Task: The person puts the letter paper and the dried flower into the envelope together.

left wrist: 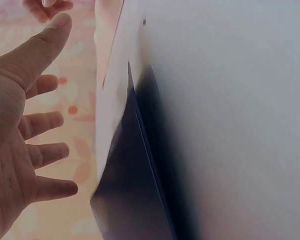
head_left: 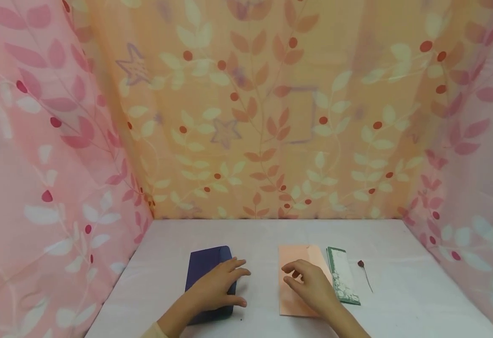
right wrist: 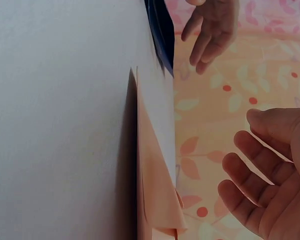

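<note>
A navy blue envelope (head_left: 201, 266) lies on the left part of the white table, its flap side toward the right. Above it hovers my left hand (head_left: 214, 290), fingers spread and holding nothing. In the left wrist view a gap separates that hand (left wrist: 12, 135) from the navy envelope (left wrist: 132, 175). Right of centre is a peach envelope (head_left: 290, 300), partly covered by my right hand (head_left: 311, 284). The right wrist view has this hand (right wrist: 282, 175) apart from the peach envelope (right wrist: 155, 175), with loosely bent fingers and nothing in them.
Beside the peach envelope lies a narrow white card with a green floral border (head_left: 341, 272). Farther right is a small dried red flower on a thin stem (head_left: 361, 264). Floral cloth (head_left: 263, 112) hangs behind and along both sides of the table (head_left: 259, 230).
</note>
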Tool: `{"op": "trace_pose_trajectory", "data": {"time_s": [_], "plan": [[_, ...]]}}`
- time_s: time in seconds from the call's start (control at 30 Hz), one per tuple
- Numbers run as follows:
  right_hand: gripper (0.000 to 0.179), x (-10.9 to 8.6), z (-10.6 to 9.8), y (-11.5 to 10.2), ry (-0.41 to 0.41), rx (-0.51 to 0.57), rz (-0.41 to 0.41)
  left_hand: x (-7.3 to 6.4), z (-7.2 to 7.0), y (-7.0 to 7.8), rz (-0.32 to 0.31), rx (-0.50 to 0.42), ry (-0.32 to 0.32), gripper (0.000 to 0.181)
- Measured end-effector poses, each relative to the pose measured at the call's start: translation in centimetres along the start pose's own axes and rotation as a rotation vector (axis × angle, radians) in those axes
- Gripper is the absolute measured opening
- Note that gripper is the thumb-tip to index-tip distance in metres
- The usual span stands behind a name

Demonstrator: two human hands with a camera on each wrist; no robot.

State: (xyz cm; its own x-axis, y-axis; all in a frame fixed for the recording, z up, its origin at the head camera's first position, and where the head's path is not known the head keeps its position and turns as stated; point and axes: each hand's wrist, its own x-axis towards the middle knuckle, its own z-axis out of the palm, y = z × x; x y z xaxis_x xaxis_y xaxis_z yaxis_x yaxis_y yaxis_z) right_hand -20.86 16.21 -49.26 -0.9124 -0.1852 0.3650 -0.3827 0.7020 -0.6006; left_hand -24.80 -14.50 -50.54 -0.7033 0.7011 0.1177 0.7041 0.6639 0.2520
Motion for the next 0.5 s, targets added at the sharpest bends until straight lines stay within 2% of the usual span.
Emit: {"op": "trace_pose_trajectory", "data": {"time_s": [0.33,0.5], "plan": [[0.023,-0.5,-1.2,0.7,0.034,-0.058,0.012,3.0,0.0,2.7,0.096,0.032,0.025,0.071],[0.027,-1.0,-1.7,1.5,0.041,-0.065,0.012,4.3,0.3,3.7,0.109,0.049,0.007,0.071]]}}
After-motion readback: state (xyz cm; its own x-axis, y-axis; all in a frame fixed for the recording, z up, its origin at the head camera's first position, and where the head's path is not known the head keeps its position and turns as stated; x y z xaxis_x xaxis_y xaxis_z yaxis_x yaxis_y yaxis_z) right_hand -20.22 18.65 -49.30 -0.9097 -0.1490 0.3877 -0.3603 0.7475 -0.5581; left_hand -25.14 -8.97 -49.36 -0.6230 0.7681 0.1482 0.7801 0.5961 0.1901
